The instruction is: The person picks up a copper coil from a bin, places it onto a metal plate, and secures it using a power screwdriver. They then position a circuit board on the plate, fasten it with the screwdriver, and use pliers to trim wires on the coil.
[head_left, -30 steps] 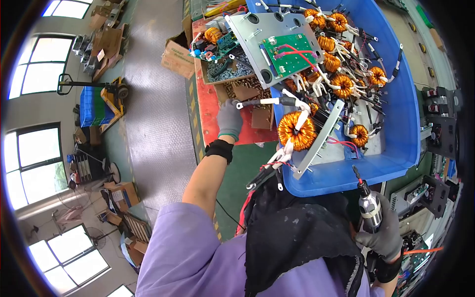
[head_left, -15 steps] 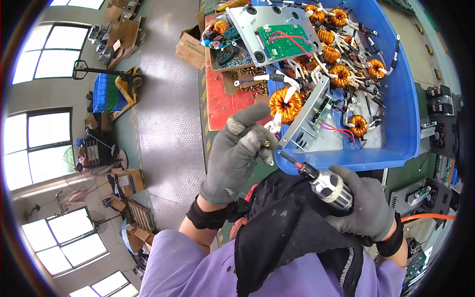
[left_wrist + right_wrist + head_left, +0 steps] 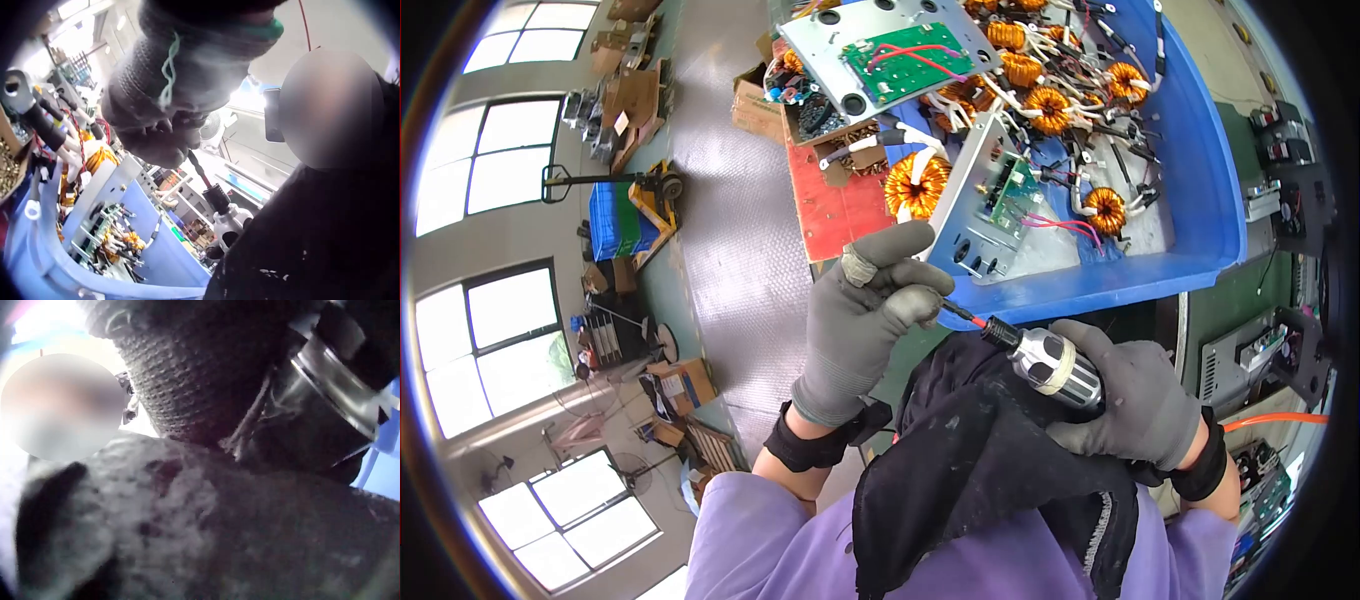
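Note:
My gloved right hand (image 3: 1125, 400) grips a silver-and-black power screwdriver (image 3: 1055, 370), its bit pointing left toward my other hand. The thumb and forefinger of my gloved left hand (image 3: 865, 315) pinch right at the tip of the bit (image 3: 962, 312); the small brass-coloured screw between them is hidden by the fingers. Just beyond, a metal plate with a green circuit board (image 3: 1012, 200) leans on the rim of a blue bin (image 3: 1090, 300). A copper-wound coil (image 3: 917, 185) hangs beside the plate. In the left wrist view, the screwdriver's black chuck (image 3: 216, 199) shows below the curled fingers.
Several copper coils (image 3: 1048, 110) with lugged cables fill the bin. Another metal plate (image 3: 890, 50) with a board lies across its far left corner. Left of the bin, a red table (image 3: 835, 205) carries boxes of small hardware. An orange hose (image 3: 1275, 420) runs off right.
My left hand has come back from the hardware box with a small brass-coloured screw. My right hand has brought the screwdriver leftward, and its bit now meets the left fingertips.

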Demonstrator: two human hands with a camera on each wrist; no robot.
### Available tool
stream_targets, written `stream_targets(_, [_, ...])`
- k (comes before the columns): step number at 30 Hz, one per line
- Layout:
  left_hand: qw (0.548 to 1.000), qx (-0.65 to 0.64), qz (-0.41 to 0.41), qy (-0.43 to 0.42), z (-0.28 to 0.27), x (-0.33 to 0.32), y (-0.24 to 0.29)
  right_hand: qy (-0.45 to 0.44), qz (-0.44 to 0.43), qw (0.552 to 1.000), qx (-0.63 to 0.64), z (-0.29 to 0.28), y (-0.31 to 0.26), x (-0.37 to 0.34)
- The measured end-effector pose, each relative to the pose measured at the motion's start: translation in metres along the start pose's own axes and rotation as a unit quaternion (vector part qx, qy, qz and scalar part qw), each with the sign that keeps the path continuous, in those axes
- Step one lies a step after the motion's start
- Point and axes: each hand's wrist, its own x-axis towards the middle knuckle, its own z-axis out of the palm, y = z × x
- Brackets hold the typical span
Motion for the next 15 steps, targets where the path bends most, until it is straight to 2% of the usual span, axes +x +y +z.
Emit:
stream_targets(6, [0.999,0.033,0.0,0.039,0.015,-0.002,-0.001,0.026,-0.014,0.999,0.017,0.012,0.007,-0.005])
stream_targets(8, [0.998,0.011,-0.059,0.011,0.015,0.001,0.006,0.01,0.005,0.999,0.05,0.012,0.008,-0.005])
stream_targets(9, [0.998,0.013,-0.059,0.01,0.011,0.003,0.003,0.01,0.005,0.999,0.051,0.011,0.008,-0.005])
stream_targets(11, [0.992,0.072,0.059,0.079,-0.004,0.007,-0.008,0.003,0.049,0.996,0.076,0.009,0.007,-0.003])
stream_targets(12, [0.974,0.15,0.082,0.149,-0.011,0.015,-0.007,0.003,0.051,0.996,0.077,0.012,0.01,-0.003])
stream_targets(14, [0.937,0.258,0.132,0.194,-0.027,0.038,-0.012,0.045,0.082,0.995,0.029,0.02,0.018,-0.001])
stream_targets(15, [0.939,0.254,0.13,0.194,-0.03,0.049,-0.019,0.04,0.095,0.994,0.026,0.02,0.018,0.003])
